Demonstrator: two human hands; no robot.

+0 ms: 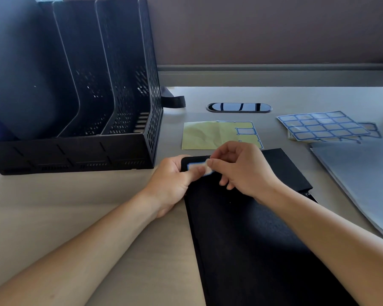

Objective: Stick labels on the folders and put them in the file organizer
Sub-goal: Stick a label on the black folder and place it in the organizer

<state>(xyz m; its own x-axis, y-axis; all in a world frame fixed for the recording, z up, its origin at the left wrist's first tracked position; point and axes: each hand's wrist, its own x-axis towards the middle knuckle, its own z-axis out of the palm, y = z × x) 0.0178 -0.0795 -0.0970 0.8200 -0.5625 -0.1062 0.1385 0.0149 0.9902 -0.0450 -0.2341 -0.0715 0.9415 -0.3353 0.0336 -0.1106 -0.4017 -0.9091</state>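
Our left grip (170, 182) clamps the black folder (252, 239) at its far-left corner, thumb on the label (196, 167); our right grip (241, 171) pinches the label's right end.

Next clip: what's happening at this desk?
A person is sticking a blue-bordered label near the top corner of a black folder lying flat on the desk. The left hand holds that corner, thumb on the label; the right hand pinches the label's other end. The file organizer stands to the left; the folder is not in it yet.
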